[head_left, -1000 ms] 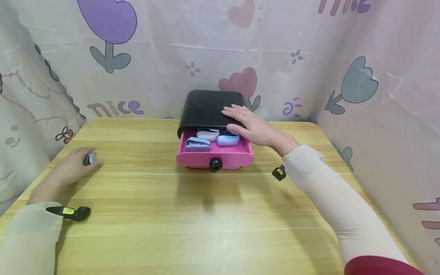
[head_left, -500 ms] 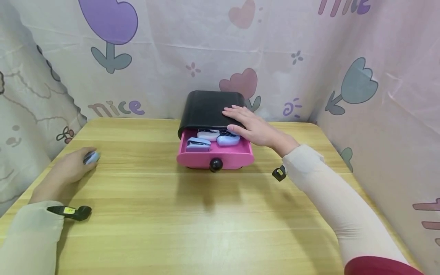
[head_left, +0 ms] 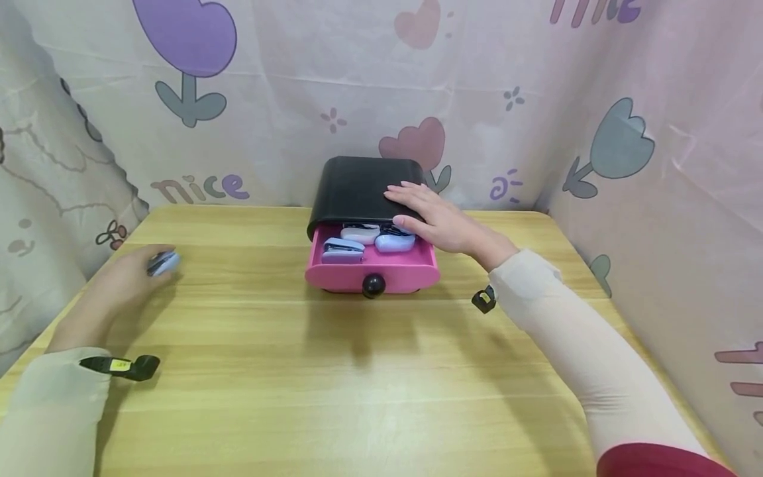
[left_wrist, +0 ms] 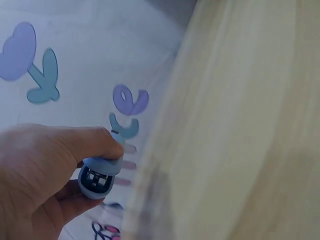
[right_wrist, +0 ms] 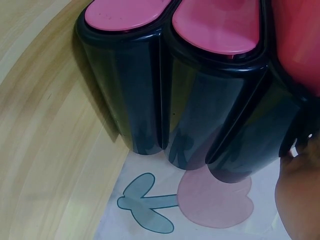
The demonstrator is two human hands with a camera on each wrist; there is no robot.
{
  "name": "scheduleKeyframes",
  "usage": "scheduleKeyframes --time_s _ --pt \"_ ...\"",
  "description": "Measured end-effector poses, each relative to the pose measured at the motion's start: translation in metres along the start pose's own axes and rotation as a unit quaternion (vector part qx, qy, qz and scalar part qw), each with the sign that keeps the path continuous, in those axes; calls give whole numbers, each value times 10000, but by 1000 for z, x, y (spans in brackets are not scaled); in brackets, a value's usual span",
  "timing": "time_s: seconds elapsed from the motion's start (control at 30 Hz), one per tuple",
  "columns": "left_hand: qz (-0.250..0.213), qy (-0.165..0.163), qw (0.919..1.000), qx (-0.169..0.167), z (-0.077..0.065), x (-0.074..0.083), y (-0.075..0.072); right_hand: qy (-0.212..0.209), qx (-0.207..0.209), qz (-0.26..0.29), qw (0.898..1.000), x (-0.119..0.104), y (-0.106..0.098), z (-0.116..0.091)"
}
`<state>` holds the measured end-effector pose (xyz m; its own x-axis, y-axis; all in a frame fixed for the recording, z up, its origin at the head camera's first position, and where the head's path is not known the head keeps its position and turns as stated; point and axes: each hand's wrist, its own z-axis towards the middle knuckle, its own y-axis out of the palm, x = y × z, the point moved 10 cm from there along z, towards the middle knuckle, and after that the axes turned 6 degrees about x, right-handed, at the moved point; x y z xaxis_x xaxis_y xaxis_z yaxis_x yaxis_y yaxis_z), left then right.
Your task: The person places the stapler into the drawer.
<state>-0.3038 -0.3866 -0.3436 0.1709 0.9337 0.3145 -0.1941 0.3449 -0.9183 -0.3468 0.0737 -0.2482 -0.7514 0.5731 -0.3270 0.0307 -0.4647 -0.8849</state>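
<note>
My left hand [head_left: 122, 278] pinches a small light-blue stapler [head_left: 163, 263] over the table's left side. In the left wrist view, the stapler [left_wrist: 100, 176] sits between thumb and fingers with its dark inside facing the camera. Near the back stands a black drawer unit [head_left: 363, 189] whose top pink drawer [head_left: 372, 276] is pulled out. Inside that drawer are a blue stapler [head_left: 344, 249], a pale pink stapler [head_left: 360, 234] and another blue one [head_left: 395, 243]. My right hand [head_left: 444, 218] rests on the unit's top right side, fingers extended.
A black round knob [head_left: 373, 285] sticks out from the drawer front. Two lower pink drawer fronts [right_wrist: 217, 25] are closed in the right wrist view. Patterned curtains [head_left: 286, 132] hang behind and beside the wooden table [head_left: 357, 397].
The left hand with the stapler has shifted slightly forward and upward, and more of the stapler shows. The right hand and the drawer have stayed in place.
</note>
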Motion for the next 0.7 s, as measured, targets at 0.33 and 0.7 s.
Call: scheduleKeyframes --time_s 0.33,0.7 --pt "112 555 9968 564 10 50 -20 -43 35 -9 10000 -1 -3 -1" --pt "10 1225 9887 861 8 118 -37 -116 -16 -73 9999 -2 -3 1"
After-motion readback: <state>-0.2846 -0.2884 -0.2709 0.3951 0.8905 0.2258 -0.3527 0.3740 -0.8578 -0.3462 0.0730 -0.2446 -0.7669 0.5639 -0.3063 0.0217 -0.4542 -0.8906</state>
